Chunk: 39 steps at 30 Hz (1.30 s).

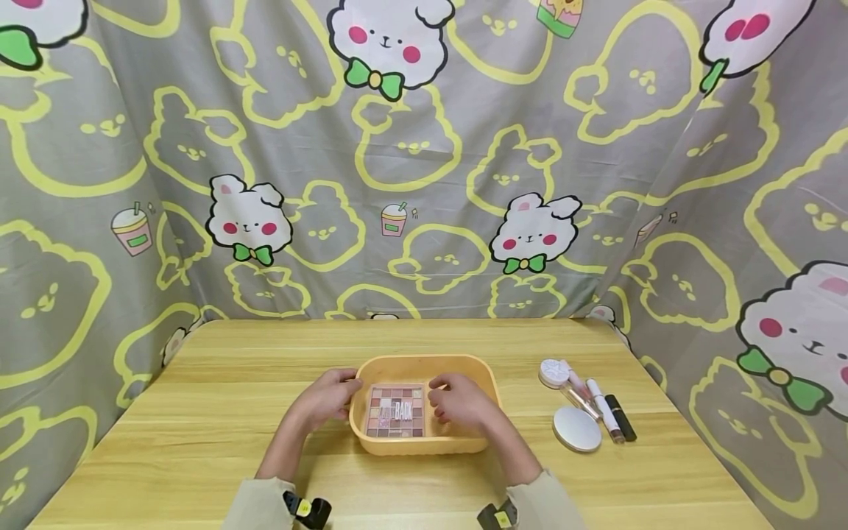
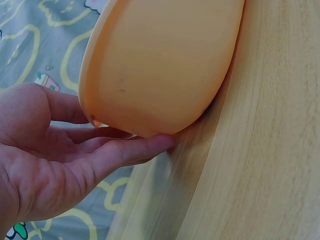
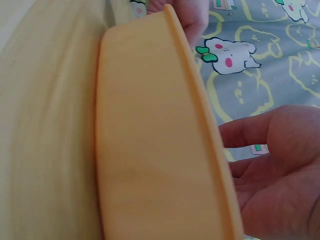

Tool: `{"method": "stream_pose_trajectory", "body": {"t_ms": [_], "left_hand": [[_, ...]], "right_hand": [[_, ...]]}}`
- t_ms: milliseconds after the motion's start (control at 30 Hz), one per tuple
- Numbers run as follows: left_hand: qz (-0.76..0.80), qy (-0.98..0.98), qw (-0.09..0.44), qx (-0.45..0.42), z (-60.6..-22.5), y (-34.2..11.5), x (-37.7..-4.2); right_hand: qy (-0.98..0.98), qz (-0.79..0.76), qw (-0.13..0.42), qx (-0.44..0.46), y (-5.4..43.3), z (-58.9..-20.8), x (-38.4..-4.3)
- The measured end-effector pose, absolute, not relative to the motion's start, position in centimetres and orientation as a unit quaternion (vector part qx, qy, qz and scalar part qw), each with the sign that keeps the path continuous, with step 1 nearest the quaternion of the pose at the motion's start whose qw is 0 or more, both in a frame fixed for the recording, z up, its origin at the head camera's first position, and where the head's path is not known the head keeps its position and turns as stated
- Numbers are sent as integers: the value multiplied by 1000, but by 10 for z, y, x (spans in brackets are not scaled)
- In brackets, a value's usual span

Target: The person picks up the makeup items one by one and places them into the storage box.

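Note:
An orange plastic basin (image 1: pixel 424 444) stands on the wooden table in front of me. Inside it, towards the left end, lies an eyeshadow palette (image 1: pixel 396 411) with a grid of pink and brown squares and white lettering. My left hand (image 1: pixel 326 399) grips the basin's left end; in the left wrist view its fingers (image 2: pixel 145 147) lie against the outer wall, close to the tabletop. Over the basin's right half is my right hand (image 1: pixel 458 401), its fingers loosely bent beside the palette, with nothing visible in them. In the right wrist view the basin wall hides its fingertips.
To the right on the table lie a silver round compact (image 1: pixel 577 429), a white round compact with a patterned lid (image 1: pixel 553 373), a white tube (image 1: pixel 604 408), a black tube (image 1: pixel 620 417) and clear slim tubes (image 1: pixel 583 401). A patterned grey curtain (image 1: pixel 424 221) surrounds the table (image 1: pixel 218 412).

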State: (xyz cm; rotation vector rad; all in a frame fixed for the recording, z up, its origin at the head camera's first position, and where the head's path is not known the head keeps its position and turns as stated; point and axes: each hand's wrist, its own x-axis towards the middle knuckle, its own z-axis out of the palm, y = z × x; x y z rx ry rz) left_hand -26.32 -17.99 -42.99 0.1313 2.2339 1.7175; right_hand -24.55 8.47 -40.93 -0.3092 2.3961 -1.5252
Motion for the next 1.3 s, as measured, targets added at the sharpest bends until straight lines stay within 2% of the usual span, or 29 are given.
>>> {"method": "stream_pose_trajectory", "body": {"t_ms": [567, 1300], "left_hand": [[601, 780, 164, 52, -429, -181, -262], [602, 784, 151, 29, -429, -178, -262]], "right_hand": [[832, -544, 50, -97, 94, -394, -246], [829, -552, 50, -72, 105, -388, -246]]}}
